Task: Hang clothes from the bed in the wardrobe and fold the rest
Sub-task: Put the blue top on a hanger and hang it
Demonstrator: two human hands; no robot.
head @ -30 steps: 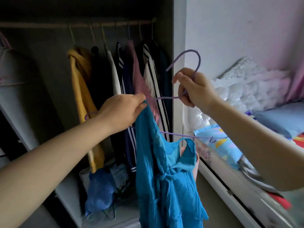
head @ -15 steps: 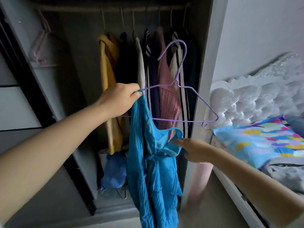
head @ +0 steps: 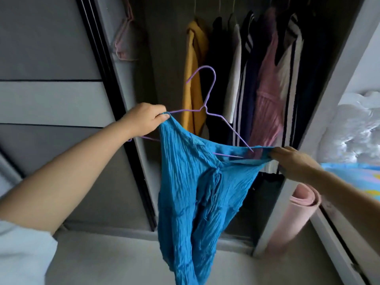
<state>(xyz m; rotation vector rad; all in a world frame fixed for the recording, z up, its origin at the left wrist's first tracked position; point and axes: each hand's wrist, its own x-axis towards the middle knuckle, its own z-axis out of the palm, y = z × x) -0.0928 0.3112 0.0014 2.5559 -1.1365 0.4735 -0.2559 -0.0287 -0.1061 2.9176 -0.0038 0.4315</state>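
Your left hand (head: 147, 118) pinches the crinkled blue garment (head: 197, 182) and purple wire hanger (head: 207, 105); your right hand (head: 292, 159), at four o'clock, probably grasps the strap: pull it over the wire's tip.

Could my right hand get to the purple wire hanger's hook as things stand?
Probably yes: the hook stands bare above the blue crinkled dress, but the right hand grips the dress strap and must let go first.

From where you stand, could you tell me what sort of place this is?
Most likely a bedroom: an open wardrobe with hung clothes stands beside a bed with a tufted white headboard.
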